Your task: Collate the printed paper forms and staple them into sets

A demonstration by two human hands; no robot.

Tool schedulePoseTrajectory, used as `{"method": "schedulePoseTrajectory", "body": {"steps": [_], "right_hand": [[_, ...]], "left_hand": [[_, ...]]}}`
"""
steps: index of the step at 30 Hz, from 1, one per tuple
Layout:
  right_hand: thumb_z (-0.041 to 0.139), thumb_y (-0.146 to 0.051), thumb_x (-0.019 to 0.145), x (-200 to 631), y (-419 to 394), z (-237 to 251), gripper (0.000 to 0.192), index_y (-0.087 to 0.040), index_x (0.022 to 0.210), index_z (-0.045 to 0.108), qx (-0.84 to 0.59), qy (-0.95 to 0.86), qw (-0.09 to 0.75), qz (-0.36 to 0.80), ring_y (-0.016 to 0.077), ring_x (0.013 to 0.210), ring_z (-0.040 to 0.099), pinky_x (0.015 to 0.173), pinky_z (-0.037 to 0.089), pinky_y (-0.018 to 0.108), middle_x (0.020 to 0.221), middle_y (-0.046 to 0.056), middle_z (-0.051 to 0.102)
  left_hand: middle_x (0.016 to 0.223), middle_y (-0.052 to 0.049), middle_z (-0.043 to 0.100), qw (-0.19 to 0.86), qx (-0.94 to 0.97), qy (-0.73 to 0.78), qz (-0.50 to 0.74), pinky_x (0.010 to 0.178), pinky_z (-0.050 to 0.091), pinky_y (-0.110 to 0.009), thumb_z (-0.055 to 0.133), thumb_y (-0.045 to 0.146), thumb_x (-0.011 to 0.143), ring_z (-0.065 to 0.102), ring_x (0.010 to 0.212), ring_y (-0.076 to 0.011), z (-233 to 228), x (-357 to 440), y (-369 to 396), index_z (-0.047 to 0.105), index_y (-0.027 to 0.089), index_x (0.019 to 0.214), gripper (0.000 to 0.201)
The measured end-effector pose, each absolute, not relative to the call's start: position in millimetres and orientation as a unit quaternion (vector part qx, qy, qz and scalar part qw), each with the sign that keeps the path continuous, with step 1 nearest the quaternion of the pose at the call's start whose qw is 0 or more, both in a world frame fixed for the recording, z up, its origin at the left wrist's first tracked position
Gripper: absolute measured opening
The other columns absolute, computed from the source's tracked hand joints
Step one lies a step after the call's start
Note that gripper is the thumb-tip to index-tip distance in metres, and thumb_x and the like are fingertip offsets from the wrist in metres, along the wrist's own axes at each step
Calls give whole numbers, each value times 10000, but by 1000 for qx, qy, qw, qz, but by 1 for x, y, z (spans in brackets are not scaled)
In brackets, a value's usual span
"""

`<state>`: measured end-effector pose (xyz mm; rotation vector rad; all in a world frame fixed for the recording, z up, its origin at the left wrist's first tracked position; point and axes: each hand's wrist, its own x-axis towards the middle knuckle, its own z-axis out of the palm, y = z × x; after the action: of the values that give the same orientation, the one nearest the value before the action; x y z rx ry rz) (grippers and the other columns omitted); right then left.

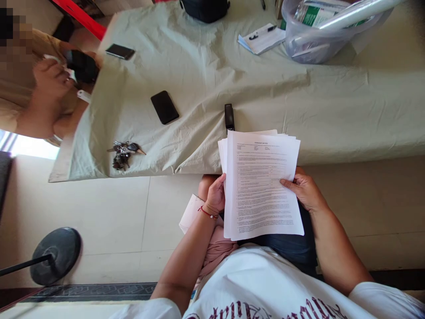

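A loose stack of printed paper sheets (265, 190) is held over my lap, its far end overlapping the table's front edge. Gripping the stack's left edge is my left hand (216, 194), with a red bracelet at the wrist. My right hand (305, 190) pinches the right edge, thumb on top and fingers underneath, hidden. The sheets are slightly fanned, with corners of lower ones showing at the left and top. Just beyond them a stapler-like black object (229, 117) lies on the tablecloth, its near end partly covered by the paper.
On the cloth-covered table (199, 150) lie a bunch of keys (124, 154), a black flat case (165, 107) and a phone (120, 51). A plastic basket (315, 42), a notepad with pens (262, 39) and a black bag (206, 9) stand farther back. Another person's hand (51, 79) is at left.
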<state>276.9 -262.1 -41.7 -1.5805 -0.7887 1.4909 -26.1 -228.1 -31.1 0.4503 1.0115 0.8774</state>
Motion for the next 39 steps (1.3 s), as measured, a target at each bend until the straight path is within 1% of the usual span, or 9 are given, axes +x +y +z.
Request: {"method": "schedulePoseTrajectory", "body": {"steps": [6,9,12,16,18,24,27,33,39], "right_hand": [[1064,-708,586,277,-262,-42,617,-259,977,902,-612,-317,413,595,283,894,832,846,706,457,1055,77,891],[1049,-725,606,278,-262,-45,617,-262,987,902,-613,-331,414,586,293,911,836,877,707,473,1067,78,891],[1024,-735,652,280,-264,-48,621,-265,1040,903,-617,-343,408,579,314,950,843,911,702,494,1094,83,890],[992,-734,711,281,-265,-50,605,-272,1091,901,-621,-361,417,556,333,999,842,938,700,513,1143,87,884],[987,-731,717,281,-265,-51,596,-274,1089,900,-625,-367,429,540,341,1030,839,962,698,523,1172,86,878],[966,-738,722,281,-268,-55,593,-278,1088,891,-654,-366,439,495,350,1055,834,978,697,537,1198,81,870],[954,-734,736,281,-269,-57,587,-267,1086,887,-659,-366,442,486,344,1028,834,962,700,532,1181,84,871],[951,-691,775,281,-269,-54,503,-270,1045,893,-655,-365,448,488,340,1026,835,955,698,517,1176,84,868],[931,-681,808,282,-270,-54,484,-270,1059,883,-645,-386,460,472,386,1114,831,906,721,510,1071,85,873]], "left_hand": [[842,-90,831,714,242,491,436,803,704,-545,975,680,620,806,1103,-473,-26,-24,-227,749,249,735,500],[823,-93,818,716,227,501,429,762,697,-512,937,696,681,812,1026,-427,-29,-25,-227,763,251,778,487],[759,-76,781,734,220,494,412,685,665,-453,893,697,735,788,866,-351,-34,-27,-227,771,242,772,472],[688,-20,728,714,245,493,433,614,582,-322,956,483,715,644,648,-181,-38,-28,-228,757,215,683,336],[669,-5,720,705,244,497,443,607,564,-298,987,463,693,613,617,-152,-39,-27,-228,770,207,693,336],[803,-24,818,715,232,482,449,698,633,-340,1070,489,584,740,722,-208,-42,-23,-230,822,208,878,476],[826,-32,839,707,237,495,445,716,643,-353,1066,419,582,774,776,-243,-42,-22,-230,831,210,858,419],[839,-46,849,690,246,511,449,776,670,-424,1045,393,592,818,1000,-385,-40,-21,-229,817,238,776,332],[843,-41,827,667,250,514,479,879,661,-416,1049,381,625,806,1067,-348,-41,-17,-231,799,224,873,386]]}}
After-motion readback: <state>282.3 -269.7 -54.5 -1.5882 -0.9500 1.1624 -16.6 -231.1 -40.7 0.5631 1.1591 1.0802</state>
